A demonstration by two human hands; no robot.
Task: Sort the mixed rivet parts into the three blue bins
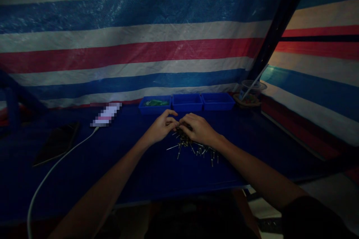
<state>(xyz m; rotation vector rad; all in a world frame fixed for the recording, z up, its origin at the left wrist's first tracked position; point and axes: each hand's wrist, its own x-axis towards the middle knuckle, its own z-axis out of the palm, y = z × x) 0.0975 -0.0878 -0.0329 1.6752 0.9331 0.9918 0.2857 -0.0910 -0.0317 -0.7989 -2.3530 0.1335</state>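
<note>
A loose pile of thin metal pins with thicker collars, which look like pop rivets (pixel 183 142), lies on the blue tabletop (pixel 157 175). My left hand (pixel 162 127) is at the pile's far left edge, its fingers curled and pinched close to the other hand's fingertips. Bent over the top of the pile, my right hand (pixel 200 129) has its fingers closed and hides part of it. Whatever sits between the fingertips is too small and dark to make out.
Behind the hands stand three blue trays; the left tray (pixel 155 110) holds something green, beside the middle tray (pixel 187 109) and right tray (pixel 218 108). A cup with a straw (pixel 249 89) stands back right. Leftward lie a lit phone (pixel 106 115) on a white cable (pixel 57 160) and a dark tablet-like slab (pixel 57 143).
</note>
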